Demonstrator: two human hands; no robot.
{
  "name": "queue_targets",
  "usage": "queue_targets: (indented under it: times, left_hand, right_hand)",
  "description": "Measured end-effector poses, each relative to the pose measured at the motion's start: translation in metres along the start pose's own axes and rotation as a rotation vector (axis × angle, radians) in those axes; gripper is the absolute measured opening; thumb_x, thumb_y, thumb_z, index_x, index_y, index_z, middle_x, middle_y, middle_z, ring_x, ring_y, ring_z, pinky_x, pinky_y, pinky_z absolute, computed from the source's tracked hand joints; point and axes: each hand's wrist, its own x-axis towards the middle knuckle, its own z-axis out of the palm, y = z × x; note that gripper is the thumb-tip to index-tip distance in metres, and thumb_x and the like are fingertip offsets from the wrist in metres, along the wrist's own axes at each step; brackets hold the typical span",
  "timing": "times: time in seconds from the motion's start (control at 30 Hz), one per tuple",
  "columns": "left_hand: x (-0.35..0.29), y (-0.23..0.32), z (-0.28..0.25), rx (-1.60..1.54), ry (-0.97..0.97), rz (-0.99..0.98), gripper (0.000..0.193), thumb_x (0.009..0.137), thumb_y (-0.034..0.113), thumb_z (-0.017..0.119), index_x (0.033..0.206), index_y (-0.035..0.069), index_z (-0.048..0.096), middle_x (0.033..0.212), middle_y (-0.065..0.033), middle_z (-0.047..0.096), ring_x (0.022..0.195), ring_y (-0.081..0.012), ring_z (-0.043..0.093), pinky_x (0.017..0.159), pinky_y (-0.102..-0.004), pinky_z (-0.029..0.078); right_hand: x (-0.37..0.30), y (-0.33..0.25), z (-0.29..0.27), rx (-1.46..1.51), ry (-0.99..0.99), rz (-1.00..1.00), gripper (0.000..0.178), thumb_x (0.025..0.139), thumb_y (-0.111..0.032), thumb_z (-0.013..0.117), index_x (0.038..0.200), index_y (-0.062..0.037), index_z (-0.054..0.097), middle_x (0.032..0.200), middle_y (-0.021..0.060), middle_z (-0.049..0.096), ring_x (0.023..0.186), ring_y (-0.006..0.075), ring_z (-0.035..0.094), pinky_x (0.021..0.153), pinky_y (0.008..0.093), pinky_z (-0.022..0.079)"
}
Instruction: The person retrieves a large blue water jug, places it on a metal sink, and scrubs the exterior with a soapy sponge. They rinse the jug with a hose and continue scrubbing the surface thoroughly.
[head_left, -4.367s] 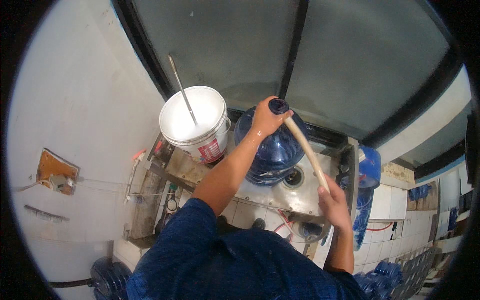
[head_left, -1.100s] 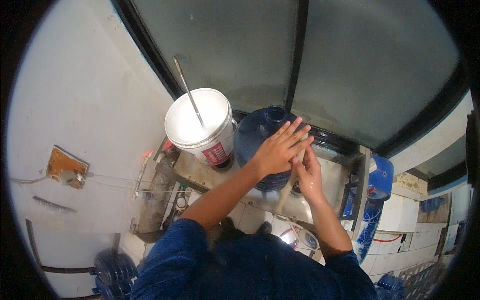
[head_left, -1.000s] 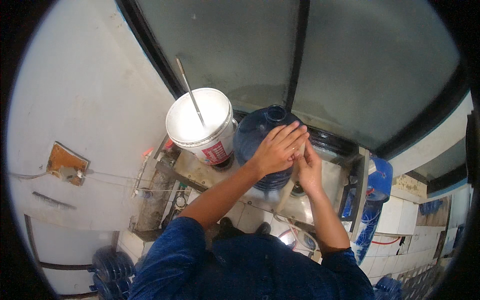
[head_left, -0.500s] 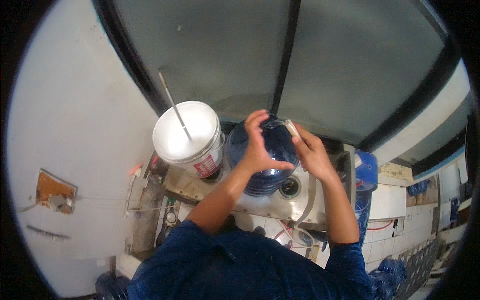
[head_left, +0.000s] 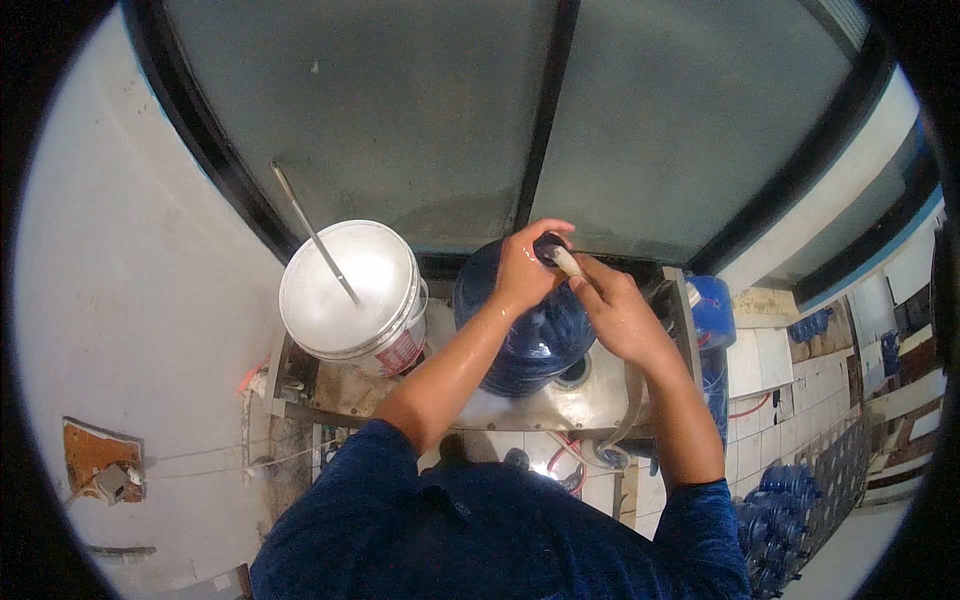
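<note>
A large dark blue water jug (head_left: pixel 525 350) stands upright in the middle of the metal counter. My left hand (head_left: pixel 526 268) curls around the jug's neck, with the thumb side toward the mouth. In my right hand (head_left: pixel 615 308) is a pale hose (head_left: pixel 565 262), whose tip points at the jug's mouth. Whether the tip has entered the mouth I cannot tell. Lower down, the rest of the hose hangs from beneath my right forearm past the counter's front edge. Both hands look wet.
A white bucket (head_left: pixel 345 290) with a metal rod (head_left: pixel 312 232) leaning in it stands left of the jug. A round hole (head_left: pixel 573 372) opens in the metal counter (head_left: pixel 490 410). Glass panels rise behind. Several blue jugs (head_left: pixel 780 520) stand on the floor at the right.
My left hand has gone from spread over the jug to wrapped around its neck. My right hand has brought the hose tip to the mouth. The view has shifted slightly.
</note>
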Motion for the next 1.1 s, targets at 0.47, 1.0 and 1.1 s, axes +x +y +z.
queue_targets:
  times: [0.47,1.0,1.1]
  left_hand:
    - [-0.005,-0.03,-0.016,0.003,-0.038,0.035,0.072,0.074,0.014,0.089,0.134,0.006,0.051,0.11,-0.0133,0.069,0.101,-0.021,0.066,0.093,-0.0329,0.05]
    - [-0.171,-0.135,-0.029,-0.633,0.637,-0.868,0.08,0.103,0.058,0.042,0.159,0.002,0.026,0.163,-0.0189,0.029,0.151,-0.0348,0.028,0.123,-0.0427,0.02]
    - [-0.169,-0.134,-0.029,-0.645,0.683,-1.02,0.079,0.104,0.058,0.037,0.159,0.003,0.026,0.163,-0.0177,0.03,0.15,-0.0333,0.029,0.123,-0.0424,0.02]
  right_hand:
    - [-0.002,0.01,0.037,-0.012,-0.095,-0.083,0.039,0.101,-0.014,0.053,0.14,-0.012,0.048,0.1,0.0319,0.067,0.103,0.0518,0.062,0.082,0.0562,0.05]
    - [-0.076,0.133,0.035,0.295,0.13,0.423,0.032,0.103,-0.011,0.057,0.136,-0.0087,0.058,0.082,-0.0014,0.058,0.069,0.006,0.045,0.062,0.0238,0.039]
    - [-0.097,0.117,0.044,0.366,-0.015,0.384,0.032,0.104,-0.014,0.059,0.135,-0.0063,0.057,0.109,0.0063,0.063,0.083,0.0104,0.054,0.074,0.0281,0.046]
